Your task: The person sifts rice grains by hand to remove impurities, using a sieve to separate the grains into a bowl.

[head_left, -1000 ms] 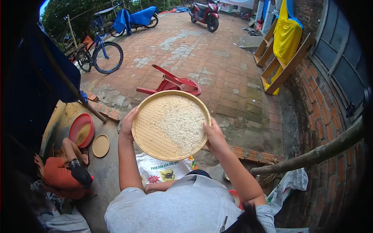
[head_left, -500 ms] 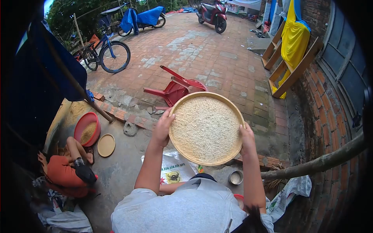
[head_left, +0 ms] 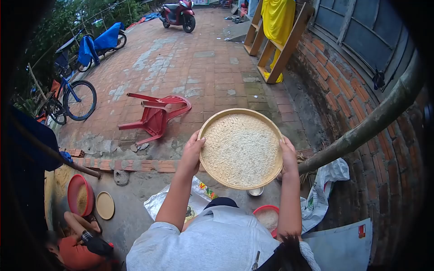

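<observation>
A round woven winnowing tray is held up in front of my body, loaded with a broad layer of pale grain that looks like rice. My left hand grips its left rim, thumb on top. On the opposite rim, my right hand is closed in the same way. Both hands' lower fingers are hidden beneath the tray. Below it, partly covered by the tray, stands a small metal bowl. A red basin with pale grain sits near my right forearm.
An overturned red plastic chair lies ahead. At lower left, another person sits beside a red basin of brownish grain and a flat round tray. White sacks lie on the ground. A wooden pole slants across the right.
My view has turned to the right, so the surroundings shift left. The tray stays between both hands, and the grain's paler patch sits more to the right. The red basin near my right arm shows more.
</observation>
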Demonstrator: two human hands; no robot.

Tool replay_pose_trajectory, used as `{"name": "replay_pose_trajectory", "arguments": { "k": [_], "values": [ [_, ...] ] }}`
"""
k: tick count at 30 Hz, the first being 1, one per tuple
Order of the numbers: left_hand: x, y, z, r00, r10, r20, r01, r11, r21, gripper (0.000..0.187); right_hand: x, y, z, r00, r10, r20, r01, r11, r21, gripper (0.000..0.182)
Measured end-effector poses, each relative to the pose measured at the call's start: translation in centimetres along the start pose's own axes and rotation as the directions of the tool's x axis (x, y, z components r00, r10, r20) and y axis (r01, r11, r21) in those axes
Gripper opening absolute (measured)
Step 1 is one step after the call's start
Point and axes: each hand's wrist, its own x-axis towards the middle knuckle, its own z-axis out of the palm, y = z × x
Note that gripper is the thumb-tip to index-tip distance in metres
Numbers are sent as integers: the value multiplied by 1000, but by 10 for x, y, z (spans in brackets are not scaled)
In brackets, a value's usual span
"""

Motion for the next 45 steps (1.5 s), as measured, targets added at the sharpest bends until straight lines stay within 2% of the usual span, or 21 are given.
{"name": "replay_pose_trajectory", "arguments": {
  "k": [5, 6, 10, 12, 15, 18, 21, 23, 25, 27, 29, 32, 34, 35, 38, 40, 41, 42, 43, 44, 45],
  "values": [
    [22, 34, -4, 993, -70, 91, 71, 997, -14, 36, -40, 5, 33, 993, -89, -78, 81, 991, -102, 38],
    [29, 39, -6, 987, -95, 126, 96, 995, 4, 36, -43, 13, 36, 995, -80, -55, 78, 996, -39, 41],
    [33, 14, 45, 976, -101, 192, 85, 992, 89, 40, -45, -4, -18, 954, -181, -239, 166, 983, -83, 36],
    [26, -16, 81, 967, -86, 238, 62, 992, 108, 41, -45, -13, -70, 941, -238, -242, 235, 971, -43, 33],
    [31, -19, 89, 932, -184, 312, 182, 983, 36, 39, -70, -32, -69, 936, -190, -296, 212, 976, 43, 36],
    [50, 0, 64, 922, -215, 323, 202, 977, 72, 36, -85, -4, -26, 906, -228, -357, 218, 974, -68, 43],
    [54, -8, 75, 905, -232, 357, 220, 973, 74, 36, -90, 28, -27, 786, -382, -486, 286, 922, -262, 40],
    [44, -33, 104, 917, -234, 324, 210, 972, 109, 36, -101, 10, -72, 797, -351, -492, 322, 935, -146, 36],
    [28, -74, 139, 913, -169, 370, 126, 983, 137, 36, -124, -18, -110, 825, -256, -504, 266, 963, -54, 31],
    [25, -81, 150, 880, -213, 425, 181, 977, 116, 36, -147, -42, -113, 830, -212, -516, 238, 971, -16, 33],
    [29, -68, 156, 836, -303, 456, 303, 950, 77, 36, -150, -23, -103, 767, -296, -569, 303, 949, -85, 34],
    [47, -69, 159, 786, -335, 520, 346, 935, 79, 33, -151, 7, -89, 657, -388, -646, 369, 913, -174, 35],
    [43, -74, 174, 800, -313, 512, 252, 950, 186, 31, -158, 16, -102, 602, -382, -701, 395, 906, -154, 35],
    [33, -84, 186, 802, -309, 512, 235, 950, 206, 30, -170, 12, -119, 638, -280, -717, 413, 911, 11, 35],
    [14, -105, 212, 743, -303, 597, 172, 948, 267, 31, -213, -5, -149, 657, -243, -713, 419, 904, 79, 35],
    [7, -106, 229, 621, -471, 627, 153, 857, 492, 32, -240, -9, -158, 589, -322, -741, 465, 885, -14, 35],
    [7, -110, 237, 594, -481, 645, 155, 855, 494, 32, -251, -8, -161, 562, -327, -760, 474, 880, -27, 35],
    [11, -113, 243, 690, -311, 654, -185, 798, 574, 33, -260, -4, -162, 518, -345, -782, 479, 875, -69, 35],
    [10, -114, 254, 717, -111, 688, -490, 621, 611, 33, -269, 1, -164, 476, -363, -801, 481, 870, -109, 35],
    [5, -114, 268, 678, -25, 735, -563, 624, 541, 36, -275, 7, -165, 435, -356, -827, 500, 859, -107, 35],
    [-4, -112, 283, 659, -32, 751, -571, 628, 528, 36, -282, 13, -167, 411, -358, -838, 510, 853, -114, 35]
  ]
}}
